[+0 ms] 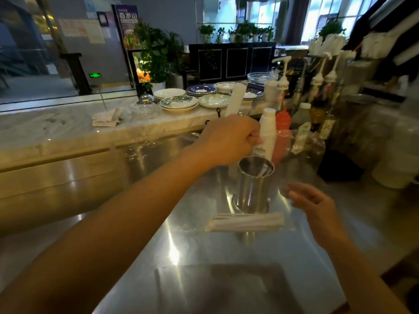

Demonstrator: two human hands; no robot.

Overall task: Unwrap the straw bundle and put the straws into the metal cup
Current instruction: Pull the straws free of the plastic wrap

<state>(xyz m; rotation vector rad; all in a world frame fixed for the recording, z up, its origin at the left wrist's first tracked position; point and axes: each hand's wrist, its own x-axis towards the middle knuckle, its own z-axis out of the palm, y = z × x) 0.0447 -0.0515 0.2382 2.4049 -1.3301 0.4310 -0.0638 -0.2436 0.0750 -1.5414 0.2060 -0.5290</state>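
Task approx. half done, judging by layout. Left hand (229, 139) up above tall shiny cylindrical metal cup (255, 182), fingers clenched round upright white paper-wrapped straw bundle (235, 99), top end sticking well above fist, bottom end hidden behind hand & cup rim. Not yet lowered in. Inside cup: only a couple of thin white pieces visible leaning against wall, otherwise mostly bare metal, so filling barely begun.

Second lot of white paper-sleeved straws (246, 222) lying flat on stainless steel worktop (158, 245), just in front of cup base, towards near edge, lengthwise parallel to that edge. Looks to sit in/under clear plastic film (301, 155), which billows up to right of cup; can't tell whether film fully off or only torn open. Right hand (315, 205) hovering just right of cup, fingers released & spread, grasping nothing clearly; maybe brushing film, too blurred to say.

Left to do, prob.: drop held bundle into cup, gather flat lot from worktop, add those too, clear away film. White plastic bottle (267, 132) & red squeeze bottle (283, 120) crowd back of cup towards marble ledge (56, 130), so not much room there.
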